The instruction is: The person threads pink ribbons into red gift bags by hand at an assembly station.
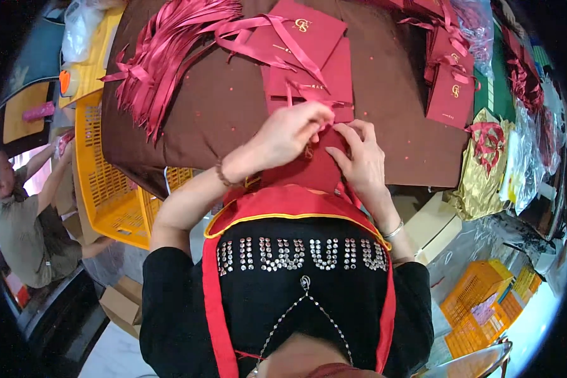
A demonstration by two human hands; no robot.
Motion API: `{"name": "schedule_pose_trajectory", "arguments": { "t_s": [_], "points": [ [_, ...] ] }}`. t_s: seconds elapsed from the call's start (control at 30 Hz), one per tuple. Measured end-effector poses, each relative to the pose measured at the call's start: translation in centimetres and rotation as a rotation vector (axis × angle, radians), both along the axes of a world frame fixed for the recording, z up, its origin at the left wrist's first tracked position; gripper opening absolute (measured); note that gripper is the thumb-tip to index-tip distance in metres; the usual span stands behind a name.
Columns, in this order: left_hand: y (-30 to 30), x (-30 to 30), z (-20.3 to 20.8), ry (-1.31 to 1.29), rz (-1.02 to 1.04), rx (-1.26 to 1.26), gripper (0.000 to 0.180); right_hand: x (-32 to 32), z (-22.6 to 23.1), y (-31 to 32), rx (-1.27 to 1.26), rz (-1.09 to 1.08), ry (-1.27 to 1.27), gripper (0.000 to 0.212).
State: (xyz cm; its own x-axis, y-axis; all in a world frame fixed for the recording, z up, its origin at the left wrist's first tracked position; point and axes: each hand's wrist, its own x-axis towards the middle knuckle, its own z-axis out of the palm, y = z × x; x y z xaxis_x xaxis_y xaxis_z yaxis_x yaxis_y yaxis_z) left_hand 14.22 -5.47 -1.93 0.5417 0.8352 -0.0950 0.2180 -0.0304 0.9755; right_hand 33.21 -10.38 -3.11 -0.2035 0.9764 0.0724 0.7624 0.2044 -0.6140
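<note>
Close to the table's near edge lies a dark red paper gift bag (pixel 293 171) with a gold mark, partly covered by my hands. My left hand (pixel 290 133) has its fingers closed in a pinch on a pink-red ribbon at the bag's upper edge. Beside it, the thumb and index finger of my right hand (pixel 361 154) pinch the same ribbon, with the other fingers curled. Just beyond my hands are more flat red bags (pixel 305 41), with a loose ribbon loop (pixel 290 41) over them. A thick bundle of ribbons (pixel 154 69) is spread out at the far left.
On the brown cloth-covered table (pixel 227 94), finished-looking bags with ribbon bows (pixel 450 97) are stacked at right. Beside the table are a yellow crate (pixel 97 170), a gold bag (pixel 475 179), a cardboard box (pixel 431 230) and orange crates (pixel 475 293). Another person (pixel 28 220) works at left.
</note>
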Motion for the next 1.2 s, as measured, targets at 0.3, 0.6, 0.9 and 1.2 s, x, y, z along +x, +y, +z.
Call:
{"name": "schedule_pose_trajectory", "arguments": {
  "t_s": [0.3, 0.6, 0.9, 1.2],
  "points": [
    [0.7, 0.3, -1.6, 0.084, -0.004, 0.04, 0.022, 1.9, 1.1, 1.9, -0.271, 0.061, 0.313, 0.027],
    [0.8, 0.5, -1.9, 0.135, 0.013, 0.033, 0.021, 1.3, 1.9, 1.8, -0.368, 0.004, 0.176, 0.019],
    [-1.8, 1.5, -3.1, 0.16, 0.035, 0.52, 0.014, 3.0, -0.9, 2.6, -0.218, 0.213, 0.173, 0.017],
    [-2.2, 1.6, -2.5, 0.337, 0.104, 0.644, 0.008, 2.5, 0.2, 2.6, -0.597, 0.036, 0.491, 0.02]
  ]
}}
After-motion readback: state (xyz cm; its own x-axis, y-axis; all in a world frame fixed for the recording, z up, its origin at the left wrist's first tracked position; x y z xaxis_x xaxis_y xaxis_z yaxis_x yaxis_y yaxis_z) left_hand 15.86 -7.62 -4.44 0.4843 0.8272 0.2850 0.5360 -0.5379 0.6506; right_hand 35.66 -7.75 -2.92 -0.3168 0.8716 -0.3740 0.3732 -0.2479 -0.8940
